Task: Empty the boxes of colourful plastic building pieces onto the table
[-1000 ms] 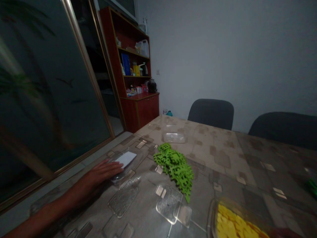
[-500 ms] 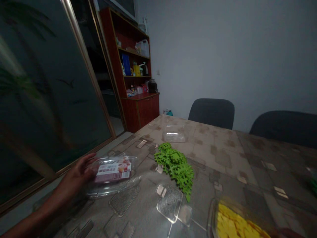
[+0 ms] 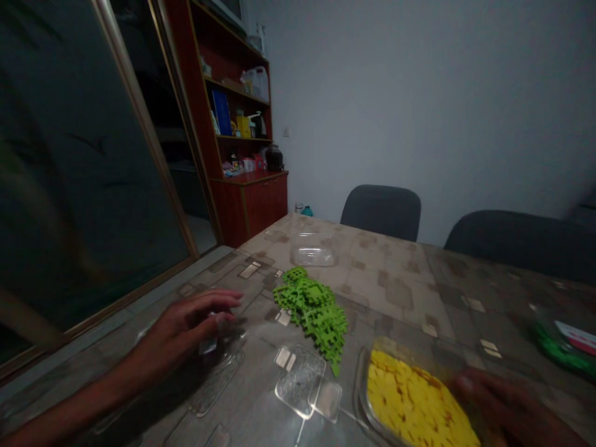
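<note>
My left hand [image 3: 200,323] is over the left of the table, fingers stretched out and thumb apart. Beneath and beside it, clear plastic [image 3: 233,341] catches the light, mostly hidden by hand and forearm. A white scrap of label shows under the thumb. At the lower right, my right hand [image 3: 493,397], blurred, grips the right side of a clear plastic container [image 3: 363,397] full of yellow pieces [image 3: 410,397]. Between my hands lies a loose heap of green interlocking pieces [image 3: 314,310], notched like snowflakes.
Behind the green heap sits a clear plastic tub [image 3: 314,249]. A clear container with green contents [image 3: 561,344] and a label stands at the right edge. Two dark chairs [image 3: 382,211] line the far side. A red-brown cabinet [image 3: 265,202] and a sliding glass door are at left.
My left hand has moved right, across the labelled container it was beside, now mostly covering it. My right hand and the yellow-filled container have come further into view. The view has turned slightly right.
</note>
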### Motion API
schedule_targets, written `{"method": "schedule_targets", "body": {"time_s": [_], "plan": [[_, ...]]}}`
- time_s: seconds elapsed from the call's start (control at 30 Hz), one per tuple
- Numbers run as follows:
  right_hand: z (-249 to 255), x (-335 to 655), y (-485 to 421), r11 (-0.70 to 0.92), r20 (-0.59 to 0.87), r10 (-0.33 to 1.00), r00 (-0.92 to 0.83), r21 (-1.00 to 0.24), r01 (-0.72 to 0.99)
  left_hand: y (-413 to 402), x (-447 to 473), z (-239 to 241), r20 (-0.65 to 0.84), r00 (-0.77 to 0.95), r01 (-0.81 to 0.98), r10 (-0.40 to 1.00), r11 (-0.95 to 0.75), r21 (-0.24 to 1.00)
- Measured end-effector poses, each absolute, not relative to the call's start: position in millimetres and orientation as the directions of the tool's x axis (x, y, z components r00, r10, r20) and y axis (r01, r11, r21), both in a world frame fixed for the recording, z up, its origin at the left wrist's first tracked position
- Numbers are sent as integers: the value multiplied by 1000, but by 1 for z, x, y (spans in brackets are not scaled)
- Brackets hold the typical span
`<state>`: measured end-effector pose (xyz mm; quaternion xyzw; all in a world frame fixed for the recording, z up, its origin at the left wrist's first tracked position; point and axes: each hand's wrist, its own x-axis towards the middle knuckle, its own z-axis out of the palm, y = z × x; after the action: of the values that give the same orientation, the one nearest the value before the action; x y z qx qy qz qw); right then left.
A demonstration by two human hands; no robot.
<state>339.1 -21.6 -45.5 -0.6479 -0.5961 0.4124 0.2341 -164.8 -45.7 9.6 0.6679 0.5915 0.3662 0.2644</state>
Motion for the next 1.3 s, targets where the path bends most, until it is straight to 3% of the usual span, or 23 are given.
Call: {"method": "schedule_targets", "body": {"time_s": [0.1, 0.17, 0.3, 0.4, 0.73, 0.83, 0.93, 1.03, 1.17, 1.3], "plan": [[-23, 321, -11, -210, -303, 951, -69, -791, 574, -23, -111, 18, 36, 244, 404, 969, -135, 905], [-15, 314, -4, -200, -277, 959, -56, -804, 560, -10, -83, 21, 61, 360, 343, 931, -193, 919], [-10, 309, 10, -154, -224, 973, -63, -821, 549, 8, -47, 18, 285, 436, 451, 854, -481, 752], [-7, 302, 24, -81, -160, 983, -92, -823, 562, 19, -32, 12, 321, 518, 515, 793, -588, 623], [43, 241, 71, -23, -89, 991, -95, -835, 550, 78, -44, 2, 484, 390, 650, 784, -606, 458], [46, 230, 84, 51, 15, 998, -64, -783, 620, 52, -53, -10, 502, 457, 673, 734, -654, 344], [44, 217, 91, 161, 173, 983, -56, -684, 712, 24, -63, -25, 376, 662, 636, 649, -751, 176], [46, 191, 88, 242, 281, 955, -95, -553, 797, 15, -79, -34, 325, 653, 693, 684, -713, 109], [51, 146, 75, 291, 340, 928, -154, -400, 869, 18, -100, -33, 368, 549, 769, 750, -626, 128], [52, 118, 63, 341, 384, 896, -223, -275, 899, 17, -111, -36, 391, 358, 854, 848, -466, 230]]}}
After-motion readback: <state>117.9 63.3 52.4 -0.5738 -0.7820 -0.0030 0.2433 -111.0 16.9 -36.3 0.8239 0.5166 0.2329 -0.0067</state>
